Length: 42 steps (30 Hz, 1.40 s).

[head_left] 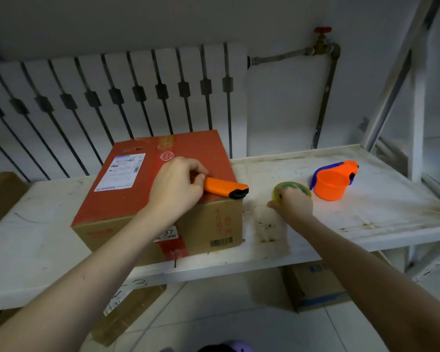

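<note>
A cardboard box (127, 199) with a red top and a white shipping label stands on the white shelf (366, 214). My left hand (175, 189) grips an orange utility knife (225, 188) with a black tip, lying on the box's top near its right front corner. Right of the box, my right hand (294, 204) holds a yellowish roll of tape (291, 188) against the shelf surface. An orange tape dispenser (333, 181) with a blue handle stands just right of the roll.
A white radiator (112, 102) lines the wall behind the box. A pipe with a red valve (321, 41) runs at the back right. A shelf upright (417, 110) rises at the right. Cardboard boxes (313, 285) sit on the tiled floor under the shelf.
</note>
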Available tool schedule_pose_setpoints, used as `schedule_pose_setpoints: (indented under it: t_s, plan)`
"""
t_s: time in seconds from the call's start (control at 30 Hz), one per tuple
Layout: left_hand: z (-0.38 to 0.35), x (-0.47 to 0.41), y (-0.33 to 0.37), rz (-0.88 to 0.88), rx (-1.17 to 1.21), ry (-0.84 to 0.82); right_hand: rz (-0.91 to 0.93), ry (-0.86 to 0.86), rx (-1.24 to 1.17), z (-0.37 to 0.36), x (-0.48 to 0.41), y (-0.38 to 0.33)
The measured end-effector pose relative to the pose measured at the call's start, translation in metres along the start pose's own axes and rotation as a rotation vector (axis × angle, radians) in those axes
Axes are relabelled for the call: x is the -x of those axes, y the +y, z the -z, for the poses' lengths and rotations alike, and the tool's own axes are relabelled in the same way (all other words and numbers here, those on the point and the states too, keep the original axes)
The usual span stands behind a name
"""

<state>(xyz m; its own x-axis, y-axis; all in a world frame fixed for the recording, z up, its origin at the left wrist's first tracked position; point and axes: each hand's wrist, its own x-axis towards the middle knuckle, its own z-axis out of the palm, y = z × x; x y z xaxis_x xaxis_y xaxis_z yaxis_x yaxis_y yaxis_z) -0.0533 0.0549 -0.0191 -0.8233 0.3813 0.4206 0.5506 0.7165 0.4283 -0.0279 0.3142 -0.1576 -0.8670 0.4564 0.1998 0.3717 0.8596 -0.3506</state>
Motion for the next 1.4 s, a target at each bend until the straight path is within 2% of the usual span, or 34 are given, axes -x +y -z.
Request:
schedule_pose_setpoints:
  t_s: [0.17,0.27,0.33,0.37,0.43,0.5,0.53,0.67,0.73,0.8,0.93,1.0,1.1,1.2,1.4]
  plan:
    - [-0.001,0.003,-0.008,-0.031,0.031,0.045,-0.047,0.217,-0.350,0.024,0.008,-0.030]
    - [0.002,0.007,-0.009,-0.026,0.054,0.053,0.101,0.230,-0.630,0.064,0.017,-0.073]
    - [0.007,0.010,-0.010,-0.006,0.070,0.066,0.243,0.184,-0.674,0.088,0.025,-0.101]
    - [0.011,0.012,-0.011,0.007,0.079,0.072,0.312,0.133,-0.613,0.096,0.030,-0.114]
    - [0.019,0.016,-0.013,0.029,0.094,0.083,0.432,0.041,-0.307,0.104,0.040,-0.135]
    - [0.028,0.020,-0.015,0.049,0.110,0.092,0.507,0.021,0.021,0.102,0.046,-0.148]
    - [0.033,0.022,-0.016,0.062,0.119,0.091,0.517,0.009,0.109,0.099,0.047,-0.152]
    - [0.051,0.036,-0.020,0.129,0.183,0.060,0.471,0.011,0.120,0.094,0.054,-0.160]
    - [0.057,0.041,-0.020,0.155,0.237,0.025,0.412,0.063,0.008,0.098,0.061,-0.162]
    - [0.063,0.045,-0.018,0.185,0.321,-0.023,0.328,0.069,-0.210,0.107,0.071,-0.167]
    - [0.073,0.056,0.001,0.328,0.670,-0.097,0.128,-0.141,-0.885,0.133,0.099,-0.187]
    - [0.079,0.061,0.012,0.385,0.890,-0.107,0.086,-0.268,-1.131,0.143,0.119,-0.199]
    - [0.090,0.067,0.026,0.384,1.180,-0.092,0.085,-0.344,-1.256,0.152,0.143,-0.212]
    - [0.100,0.073,0.036,0.376,1.352,-0.070,0.097,-0.343,-1.266,0.160,0.158,-0.221]
    - [0.116,0.087,0.045,0.340,1.398,-0.036,0.025,-0.339,-1.264,0.172,0.174,-0.228]
